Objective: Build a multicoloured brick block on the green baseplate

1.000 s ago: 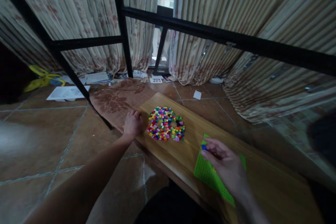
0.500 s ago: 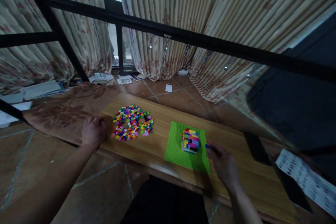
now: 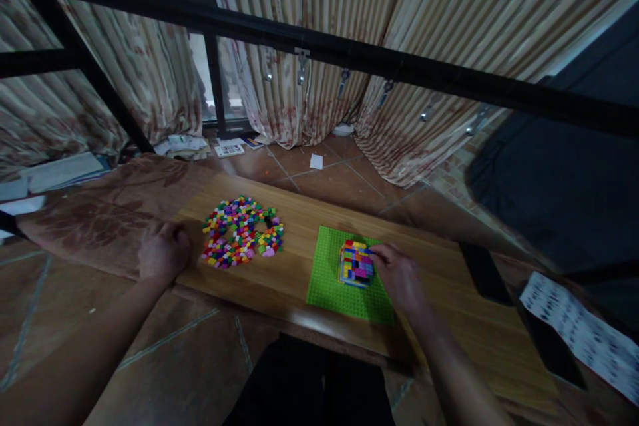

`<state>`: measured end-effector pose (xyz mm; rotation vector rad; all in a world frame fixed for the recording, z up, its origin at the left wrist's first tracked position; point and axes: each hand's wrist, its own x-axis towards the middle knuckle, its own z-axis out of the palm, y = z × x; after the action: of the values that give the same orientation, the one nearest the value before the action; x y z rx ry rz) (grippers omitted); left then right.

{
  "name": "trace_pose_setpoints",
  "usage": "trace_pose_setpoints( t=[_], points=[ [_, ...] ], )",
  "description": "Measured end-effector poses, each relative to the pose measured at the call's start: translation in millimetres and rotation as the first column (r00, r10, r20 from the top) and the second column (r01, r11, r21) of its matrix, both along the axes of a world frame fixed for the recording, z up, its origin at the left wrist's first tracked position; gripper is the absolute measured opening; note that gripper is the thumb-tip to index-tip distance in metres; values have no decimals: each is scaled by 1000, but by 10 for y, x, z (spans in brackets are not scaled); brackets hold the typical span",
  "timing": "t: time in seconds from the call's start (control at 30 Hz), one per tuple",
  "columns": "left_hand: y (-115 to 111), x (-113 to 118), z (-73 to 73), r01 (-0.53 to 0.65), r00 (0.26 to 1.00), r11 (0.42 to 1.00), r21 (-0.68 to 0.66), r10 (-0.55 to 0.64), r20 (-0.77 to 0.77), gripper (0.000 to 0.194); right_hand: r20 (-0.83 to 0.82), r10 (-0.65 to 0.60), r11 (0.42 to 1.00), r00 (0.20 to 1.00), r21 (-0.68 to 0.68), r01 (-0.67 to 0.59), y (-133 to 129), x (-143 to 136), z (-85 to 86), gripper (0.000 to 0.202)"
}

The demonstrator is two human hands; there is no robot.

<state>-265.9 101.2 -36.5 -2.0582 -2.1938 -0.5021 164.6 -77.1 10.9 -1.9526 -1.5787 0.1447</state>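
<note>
A stack of multicoloured toy bricks point(image 3: 357, 262) stands on a bright green baseplate point(image 3: 324, 286) on the wooden bench. Reaching in from the right, my right hand point(image 3: 399, 276) has its thumb and fingers pinched together at the upper right edge of the stack. They were carrying a small blue brick, which the fingertips now hide. My left hand point(image 3: 164, 251) rests curled at the bench's left end, its palm side hidden. Just to the right of it lies a spread pile of loose bricks point(image 3: 242, 231) in many colours.
A dark phone-like slab point(image 3: 484, 271) lies on the bench's right part, with a printed sheet point(image 3: 582, 333) beyond it. A black metal rail point(image 3: 319, 36) with hanging clips crosses in front of the curtains. Brown patterned cloth point(image 3: 100, 219) covers the left side.
My right hand has moved left and away from me, bringing the blue brick from beside the baseplate to the stack. My left hand stays curled at the bench's end. The view has shifted slightly.
</note>
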Motion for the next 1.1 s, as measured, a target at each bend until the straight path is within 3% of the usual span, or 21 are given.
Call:
trace_pose_setpoints(
  t=[0.3,0.53,0.63,0.73,0.83,0.9,0.93,1.0,1.1],
  points=[
    [17,-19,-20,-7,999,1000,10,7,31,30,26,15,1000,1000,24,-15,30,20,-27,25],
    [37,-42,-45,29,994,998,51,-34,107,23,-152,-123,989,981,63,134,-89,-4,-36,31],
    [15,-105,49,21,983,998,55,-31,180,23,-285,-183,974,941,76,213,-173,44,-121,35],
    [-86,-60,316,-58,969,969,239,-3,247,28,-476,-229,952,849,73,297,-203,104,-234,37],
    [-313,347,656,-24,949,908,419,-112,295,34,-670,-239,926,703,61,372,-155,119,-308,40],
    [-516,851,810,215,864,874,436,-379,332,33,-756,-224,918,615,49,394,-95,94,-317,42],
    [-618,1147,848,384,770,837,390,-523,364,32,-782,-214,918,586,44,394,-64,76,-312,42],
    [-794,1752,852,627,613,729,274,-679,404,33,-810,-196,924,552,36,381,-11,37,-294,43],
    [-932,2485,739,785,457,603,143,-719,524,43,-834,-170,933,524,35,358,35,-3,-277,44]
  ],
)
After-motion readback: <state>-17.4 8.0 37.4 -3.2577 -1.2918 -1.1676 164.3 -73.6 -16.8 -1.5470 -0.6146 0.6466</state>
